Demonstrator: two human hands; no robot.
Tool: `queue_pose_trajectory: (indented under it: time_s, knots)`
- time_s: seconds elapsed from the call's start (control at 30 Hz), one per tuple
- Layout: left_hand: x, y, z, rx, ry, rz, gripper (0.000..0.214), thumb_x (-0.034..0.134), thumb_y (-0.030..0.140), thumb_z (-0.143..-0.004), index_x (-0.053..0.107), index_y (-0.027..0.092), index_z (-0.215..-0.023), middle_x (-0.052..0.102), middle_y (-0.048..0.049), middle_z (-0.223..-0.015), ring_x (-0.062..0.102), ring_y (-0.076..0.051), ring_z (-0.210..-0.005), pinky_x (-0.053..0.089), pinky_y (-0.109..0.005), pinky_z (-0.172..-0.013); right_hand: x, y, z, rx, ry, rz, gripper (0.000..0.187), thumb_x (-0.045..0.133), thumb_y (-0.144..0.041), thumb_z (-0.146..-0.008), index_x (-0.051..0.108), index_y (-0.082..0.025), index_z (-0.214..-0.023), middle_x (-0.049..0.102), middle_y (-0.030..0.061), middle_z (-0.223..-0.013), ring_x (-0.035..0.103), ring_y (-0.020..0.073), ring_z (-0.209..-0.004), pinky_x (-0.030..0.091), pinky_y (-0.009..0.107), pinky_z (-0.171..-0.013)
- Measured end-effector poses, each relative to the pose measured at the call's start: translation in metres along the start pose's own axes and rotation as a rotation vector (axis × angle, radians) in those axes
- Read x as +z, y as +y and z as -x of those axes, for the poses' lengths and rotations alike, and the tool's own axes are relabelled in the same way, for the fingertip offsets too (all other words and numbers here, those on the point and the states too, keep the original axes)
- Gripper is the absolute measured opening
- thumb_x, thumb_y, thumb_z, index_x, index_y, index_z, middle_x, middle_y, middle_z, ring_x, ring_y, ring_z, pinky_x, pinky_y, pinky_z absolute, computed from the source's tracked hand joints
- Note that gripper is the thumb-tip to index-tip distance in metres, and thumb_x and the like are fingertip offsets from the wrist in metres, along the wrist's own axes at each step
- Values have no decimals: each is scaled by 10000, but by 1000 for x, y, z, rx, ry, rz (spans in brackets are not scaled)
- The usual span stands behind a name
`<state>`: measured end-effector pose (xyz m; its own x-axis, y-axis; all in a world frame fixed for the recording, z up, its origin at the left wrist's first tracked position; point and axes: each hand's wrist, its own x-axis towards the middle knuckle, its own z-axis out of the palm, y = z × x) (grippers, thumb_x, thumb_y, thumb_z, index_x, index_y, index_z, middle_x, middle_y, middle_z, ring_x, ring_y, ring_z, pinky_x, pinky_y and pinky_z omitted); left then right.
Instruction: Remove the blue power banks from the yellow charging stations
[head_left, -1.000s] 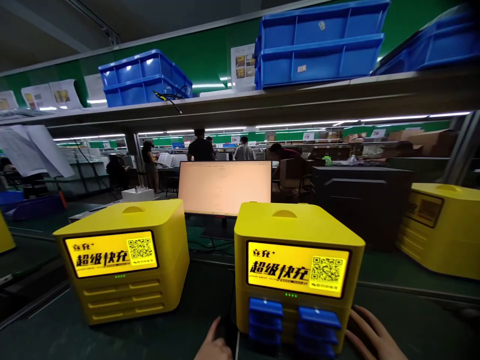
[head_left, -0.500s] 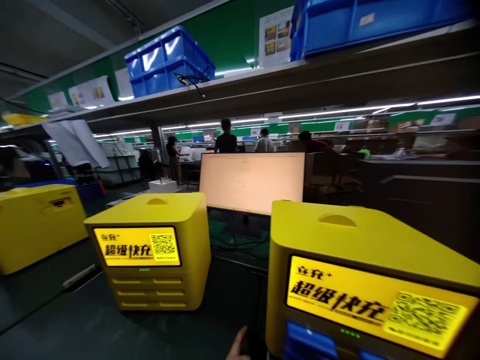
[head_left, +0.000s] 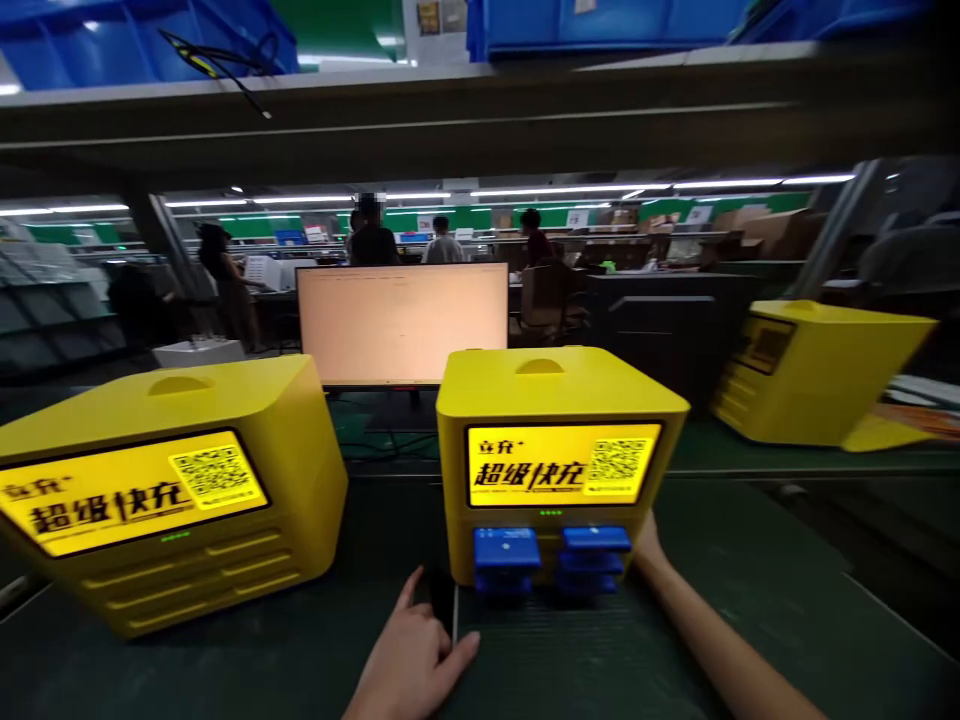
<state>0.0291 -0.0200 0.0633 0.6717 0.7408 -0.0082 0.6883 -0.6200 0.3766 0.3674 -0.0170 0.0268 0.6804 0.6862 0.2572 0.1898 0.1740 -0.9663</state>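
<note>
A yellow plastic charging cabinet (head_left: 559, 440) with blue power banks (head_left: 551, 558) jutting from its slots stands at the near centre of the dark green belt (head_left: 750, 560). The right hand (head_left: 645, 545) touches its right side, grip hidden; the left hand (head_left: 412, 650) rests open before its left corner. A second yellow cabinet (head_left: 165, 480) sits left.

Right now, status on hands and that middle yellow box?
Left hand flat on mat, empty. Right hand against yellow box side. Blue packs sticking out front.

A factory line: yellow charging stations (head_left: 555, 450) on a green bench (head_left: 750, 560), blue bins (head_left: 600, 20) overhead, workers (head_left: 442, 243) at benches behind.
</note>
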Motion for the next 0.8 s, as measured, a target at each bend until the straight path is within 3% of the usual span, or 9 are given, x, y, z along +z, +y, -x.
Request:
queue_pose_trajectory:
  time_s: [0.07, 0.13, 0.27, 0.43, 0.8]
  knots:
    - [2, -2, -1, 23, -8, 19, 599, 279, 492, -938, 593, 183, -532, 553, -4, -558, 598, -128, -677, 52, -474, -1149, -7, -2, 19, 33, -21, -52, 446, 628, -588, -749, 649, -172, -909, 686, 80, -886, 628, 265, -830, 517, 406, -764]
    - [5, -6, -3, 44, -15, 34, 584, 278, 504, -938, 579, 187, -551, 554, 8, -584, 602, -129, -700, 23, -473, -1150, -14, -4, 41, 54, -38, -96, 528, 628, -640, -698, 662, -181, -958, 693, 90, -963, 613, 310, -938, 493, 431, -841]
    - [8, -14, -6, 68, -46, 68, 489, 320, 482, -935, 599, 207, -642, 585, 22, -655, 609, -140, -752, 17, -472, -1149, -24, -14, 71, 80, -65, -158, 536, 609, -605, -755, 642, -195, -1098, 635, 80, -1159, 532, 290, -1128, 415, 417, -973]
    - [7, -19, -4, 52, -60, 114, 381, 391, 436, -924, 602, 223, -689, 608, 30, -704, 614, -148, -789, 57, -454, -1149, -26, -23, 70, 92, -118, -237, 542, 614, -598, -768, 628, -200, -1135, 614, 69, -1198, 510, 269, -1162, 412, 372, -985]
    - [5, -8, 2, 40, -69, 67, 494, 257, 467, -954, 550, 199, -658, 588, 24, -685, 612, -130, -779, 25, -441, -1147, -26, -19, 68, 123, -137, -246, 527, 634, -584, -759, 622, -214, -1134, 616, 57, -1190, 471, 291, -1195, 362, 402, -1023]
